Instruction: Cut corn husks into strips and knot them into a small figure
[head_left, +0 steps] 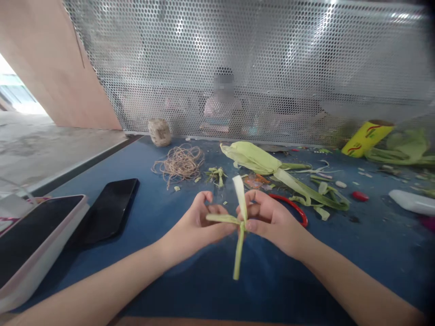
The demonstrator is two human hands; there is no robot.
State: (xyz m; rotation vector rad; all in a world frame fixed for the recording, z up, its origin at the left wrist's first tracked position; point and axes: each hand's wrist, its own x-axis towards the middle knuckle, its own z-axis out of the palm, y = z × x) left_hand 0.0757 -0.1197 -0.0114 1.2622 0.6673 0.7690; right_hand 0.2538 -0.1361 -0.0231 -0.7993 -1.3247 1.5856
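Over the near middle of the blue tabletop (210,290), the left hand (197,224) and the right hand (272,219) meet, fingertips closed on two crossed strips of pale green corn husk (239,226). The left thumb and fingers pinch the strip that runs sideways; the right hand pinches at the crossing, where the other strip stands upright above the fingers and hangs down below them. The husk strips are held in the air, clear of the surface.

At the near left corner lies a tablet in a pale case (30,244), and just beside it a black phone (108,208). Behind the right hand a red ring (297,208) rests on the tabletop. Farther in, near the middle, lie a corn cob in its husk (254,158) with loose leaves trailing right, and a tangle of twine (180,163) to its left. A twine ball (159,132) sits at the far edge, and a yellow tube (367,138) towards the far right corner. Behind the perforated metal screen (272,59) sits another person (222,108).
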